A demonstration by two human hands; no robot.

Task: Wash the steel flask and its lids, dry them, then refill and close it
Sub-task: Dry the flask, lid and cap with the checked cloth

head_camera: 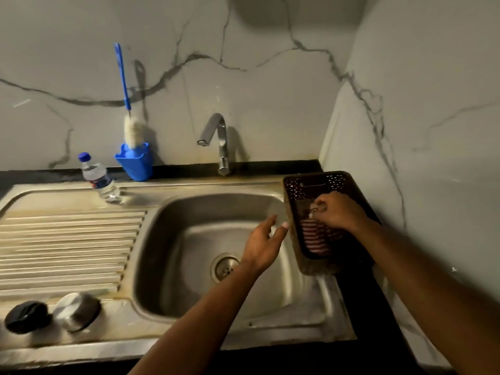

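Steel lid [77, 311] | tilted, beside black lid [27, 316] | right hand [338, 212] in basket [311, 262]

Lids: 2 [26, 317] [77, 311], far L of left hand [262, 243]
Water btl: 1 [99, 178]
Brush: 1 [127, 104]
Basket: 1 [295, 234], under right hand [336, 212]
Hands: 2

Both forearms bare, reaching forward from bottom of view. Left hand [263, 239] up ahead of left forearm, fingers straight and relaxed, thumb spread out to the right, nothing in it, edges motion-blurred. Right hand [338, 212] further forward and to the right, knuckles up, wrist bent down, fingers curled with tips pinching something small; too blurred to tell what. Hands near each other, not touching.
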